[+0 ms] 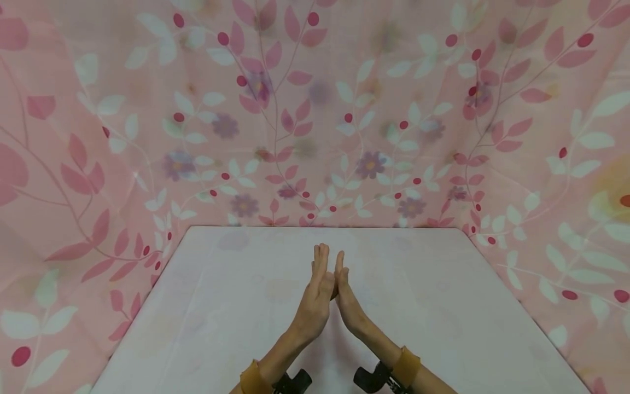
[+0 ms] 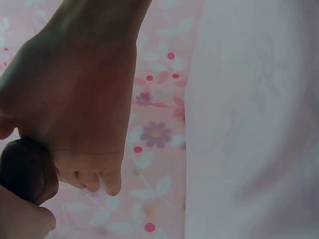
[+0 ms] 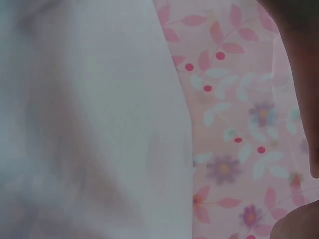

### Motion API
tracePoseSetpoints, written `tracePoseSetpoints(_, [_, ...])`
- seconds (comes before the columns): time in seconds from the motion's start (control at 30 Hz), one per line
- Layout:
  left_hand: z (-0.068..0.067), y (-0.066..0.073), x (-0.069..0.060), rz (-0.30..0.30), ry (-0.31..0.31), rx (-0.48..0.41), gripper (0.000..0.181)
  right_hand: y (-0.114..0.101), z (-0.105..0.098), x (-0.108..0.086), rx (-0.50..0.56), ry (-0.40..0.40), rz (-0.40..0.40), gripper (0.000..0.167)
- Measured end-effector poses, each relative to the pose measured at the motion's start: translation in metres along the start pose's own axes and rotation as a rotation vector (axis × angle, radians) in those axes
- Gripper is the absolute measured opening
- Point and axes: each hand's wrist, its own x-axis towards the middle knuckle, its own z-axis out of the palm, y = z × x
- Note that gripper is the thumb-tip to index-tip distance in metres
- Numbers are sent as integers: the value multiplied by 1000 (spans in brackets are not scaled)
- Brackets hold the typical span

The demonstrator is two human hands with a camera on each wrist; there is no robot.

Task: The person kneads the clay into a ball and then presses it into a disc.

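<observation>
Above the middle of the table, my left hand [image 1: 312, 306] and right hand [image 1: 351, 306] face each other palm to palm, fingers straight and pointing up and away. Between them is a small dark brown, rounded object [image 2: 27, 172], pressed by both hands. Only a sliver of this object shows in the head view, and its kind cannot be told. In the left wrist view, part of the other hand [image 2: 22, 219] touches its lower side. The right wrist view catches just the edge of a hand [image 3: 301, 94], with the object out of sight.
A white table [image 1: 236, 273] lies under the hands. Pink floral cloth [image 1: 315, 137] hangs behind it and on both sides. Each wrist wears a mustard-coloured band, the left band [image 1: 256, 377] and right band [image 1: 407, 366], with a black camera [image 1: 371, 377] below.
</observation>
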Motion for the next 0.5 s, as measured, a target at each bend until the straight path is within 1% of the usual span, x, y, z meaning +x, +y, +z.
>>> tracePoseSetpoints(0.1, [-4,-2,4,12,15,8,56,-3,4,-2,-1,-27,-15,60])
tracePoseSetpoints(0.17, [-8,-3,7,20,21,1,56,-6,7,-5,-7,-49,-15,61])
tracePoseSetpoints(0.3, [-15,-4,13,17,32,-29,56,-10,15,-14,-14,-105,-8,61])
tracePoseSetpoints(0.4, [-19,-6,17,1,29,-40,57,-12,20,-20,-25,-132,-14,58])
tracePoseSetpoints(0.5, [-22,-12,18,-21,11,-53,58,-13,22,-23,-29,-142,-20,56])
